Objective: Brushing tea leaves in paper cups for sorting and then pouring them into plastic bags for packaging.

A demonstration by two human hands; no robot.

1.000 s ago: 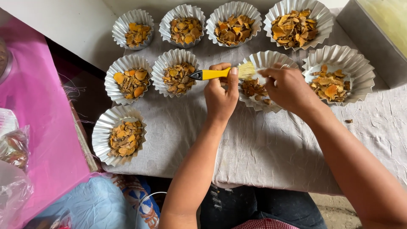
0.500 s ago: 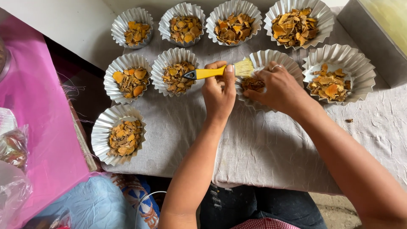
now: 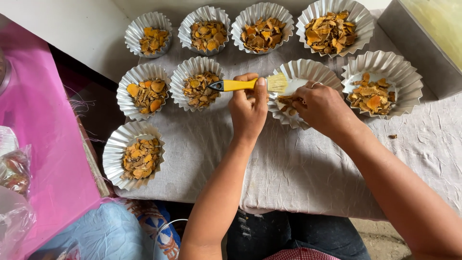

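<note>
Grey wrinkled cloth [image 3: 308, 168] covers the desk, with a pink plastic sheet [image 3: 43, 144] and clear crinkled bags [image 3: 14, 173] at its left. Nine fluted silver foil cups [image 3: 308, 72] of orange-brown dried slices [image 3: 332, 31] sit in rows. The left hand [image 3: 248, 108] has its grip pinching a yellow-handled small brush [image 3: 240, 85], bristles over the middle cup, while the right hand [image 3: 322, 106] pinches slices [image 3: 288, 102] inside it.

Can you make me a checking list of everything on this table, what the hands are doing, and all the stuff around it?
Surface: wrinkled pale cloth over the table.
Job's things: nine fluted foil cups; eight filled with dried orange chips, the middle cup nearly empty.
Clutter: one loose chip on the cloth.
Grippers: left hand holds a yellow-handled brush; right hand reaches into the middle cup.
Cables: nothing seen.
Surroundings: pink sheet at left, grey box at right.
</note>
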